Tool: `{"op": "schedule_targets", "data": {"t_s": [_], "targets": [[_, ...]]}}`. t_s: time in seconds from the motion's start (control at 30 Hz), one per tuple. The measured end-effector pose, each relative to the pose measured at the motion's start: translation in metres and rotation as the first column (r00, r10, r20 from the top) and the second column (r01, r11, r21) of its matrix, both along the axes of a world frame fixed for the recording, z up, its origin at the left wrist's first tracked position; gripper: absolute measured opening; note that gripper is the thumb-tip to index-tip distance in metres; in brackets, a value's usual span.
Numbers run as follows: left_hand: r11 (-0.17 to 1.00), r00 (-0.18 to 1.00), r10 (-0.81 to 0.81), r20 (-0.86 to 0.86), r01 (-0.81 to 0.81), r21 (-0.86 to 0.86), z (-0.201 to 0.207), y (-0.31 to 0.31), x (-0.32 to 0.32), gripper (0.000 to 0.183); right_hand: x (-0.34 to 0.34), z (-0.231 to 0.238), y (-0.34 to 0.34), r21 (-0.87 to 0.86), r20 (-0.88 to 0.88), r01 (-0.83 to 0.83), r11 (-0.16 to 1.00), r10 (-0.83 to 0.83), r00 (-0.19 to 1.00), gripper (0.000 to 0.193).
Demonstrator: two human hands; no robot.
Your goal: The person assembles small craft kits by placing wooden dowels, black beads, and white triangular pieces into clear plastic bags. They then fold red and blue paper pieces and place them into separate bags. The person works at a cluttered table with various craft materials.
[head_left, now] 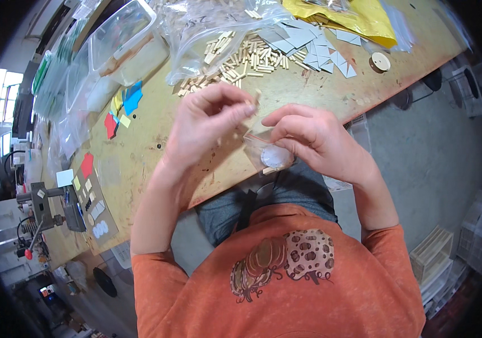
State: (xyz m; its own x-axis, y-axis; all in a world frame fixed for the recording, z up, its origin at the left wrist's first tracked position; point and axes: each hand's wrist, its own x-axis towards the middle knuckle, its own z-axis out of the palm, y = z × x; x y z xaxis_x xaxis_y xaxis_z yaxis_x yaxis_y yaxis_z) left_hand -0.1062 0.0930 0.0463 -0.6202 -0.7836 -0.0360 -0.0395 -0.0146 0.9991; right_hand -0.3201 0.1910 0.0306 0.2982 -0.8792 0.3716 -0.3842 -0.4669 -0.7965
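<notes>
Between the thumb and forefinger of my left hand [213, 121] is a small wooden stick [258, 94], its end pointing up. My right hand [323, 135] pinches the edge of a small clear zip bag [255, 151]. Inside the bag shows a white round piece [275, 157], and a short wooden piece [269, 170] lies at its bottom. The bag hangs just off the near table edge, below and between my hands. Past my left hand lies a loose pile of short wooden sticks [258, 56].
White triangular and square pieces [323, 55] lie beside the stick pile, near a round wooden disc [380, 62]. Behind are a large plastic bag [196, 28], a yellow bag [359, 19] and a clear bin [131, 42]. Coloured pieces [132, 98] and a sample board [95, 205] lie left.
</notes>
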Motion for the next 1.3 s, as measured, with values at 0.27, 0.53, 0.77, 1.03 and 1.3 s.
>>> {"op": "schedule_targets", "data": {"t_s": [0.27, 0.53, 0.77, 1.03, 1.3], "targets": [[0.79, 0.944, 0.16, 0.288, 0.053, -0.611, -0.004, -0.028, -0.011, 0.017, 0.007, 0.005, 0.008, 0.019, -0.029, -0.003, 1.0, 0.003, 1.0, 0.008], [0.711, 0.79, 0.144, 0.596, 0.336, -0.617, -0.04, -0.091, -0.065, 0.02, -0.007, -0.001, 0.015, 0.028, -0.022, 0.054, 0.998, -0.054, 0.998, 0.005], [0.787, 0.721, 0.022, 0.692, 0.414, -0.457, -0.033, -0.103, -0.066, 0.024, -0.019, -0.011, 0.017, 0.043, -0.005, 0.097, 0.994, -0.097, 0.995, 0.005], [0.844, 0.71, 0.019, 0.704, 0.366, -0.393, -0.033, -0.107, -0.057, 0.026, -0.019, -0.01, 0.016, 0.068, -0.003, 0.09, 0.994, -0.09, 0.996, 0.006], [0.888, 0.824, 0.148, 0.547, 0.132, -0.44, -0.033, -0.092, -0.043, 0.024, -0.011, -0.007, 0.013, 0.047, -0.024, 0.089, 0.995, -0.088, 0.996, 0.006]]}}
